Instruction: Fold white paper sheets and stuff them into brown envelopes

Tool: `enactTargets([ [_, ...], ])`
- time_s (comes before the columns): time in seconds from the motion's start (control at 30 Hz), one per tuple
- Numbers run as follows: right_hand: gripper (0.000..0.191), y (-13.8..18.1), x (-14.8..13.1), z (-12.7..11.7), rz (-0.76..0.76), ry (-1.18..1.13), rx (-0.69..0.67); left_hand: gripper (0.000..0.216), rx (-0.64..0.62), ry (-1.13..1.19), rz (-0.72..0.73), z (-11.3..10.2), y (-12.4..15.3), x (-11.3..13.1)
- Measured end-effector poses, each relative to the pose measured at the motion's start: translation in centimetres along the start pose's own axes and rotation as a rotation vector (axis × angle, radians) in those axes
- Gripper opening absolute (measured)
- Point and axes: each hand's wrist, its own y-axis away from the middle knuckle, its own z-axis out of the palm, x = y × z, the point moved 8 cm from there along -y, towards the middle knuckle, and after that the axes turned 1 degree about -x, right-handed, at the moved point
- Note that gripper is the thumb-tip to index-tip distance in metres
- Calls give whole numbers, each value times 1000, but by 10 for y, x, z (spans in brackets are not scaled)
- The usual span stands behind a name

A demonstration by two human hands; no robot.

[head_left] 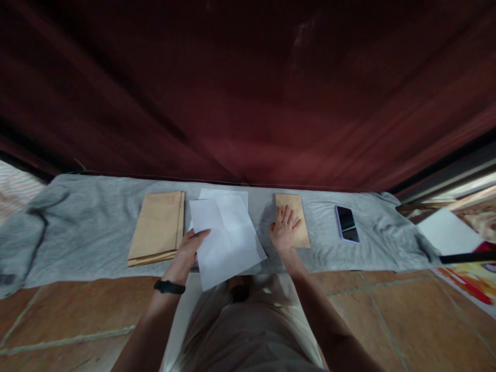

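My left hand grips a white sheet of paper by its left edge, thumb on top. Faint creases cross the sheet, which is tilted over the front edge of the cloth. More white paper lies beneath and behind it. My right hand has its fingers spread, at the left part of a small brown envelope; whether it presses on it I cannot tell. Left of the sheet lies a stack of larger brown envelopes, with a faint reddish mark at the top one's upper right.
A grey cloth covers the long narrow surface. A phone in a light purple case lies to the right. Dark red fabric rises behind. Tiled floor shows in front, and a white sheet lies at far right.
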Motion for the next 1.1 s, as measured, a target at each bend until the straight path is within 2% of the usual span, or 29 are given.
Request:
enactTargets([
  [0.1,73,-8,10,2,76,-3,-32,30,33,-20,-8,-4,-5,-3],
  [0.27,85,-18,38,2,236,-53,-103,32,19,-9,5,-4,-2,-2],
  [0.4,85,-19,49,1,298,-90,-172,33,16,12,-7,-2,5,0],
  [0.5,81,-18,47,0,282,-97,-177,34,20,21,-14,-2,7,1],
  [0.63,78,-17,43,-2,209,-103,-117,37,-4,13,-10,-3,7,2],
  [0.77,79,-17,52,-1,190,-93,-95,43,-30,-1,-10,-3,9,4],
  [0.97,78,-21,76,3,217,-82,-139,47,-62,-13,16,5,15,25],
  [1.1,74,-21,79,-1,187,-77,-84,51,-59,7,-48,18,19,36],
])
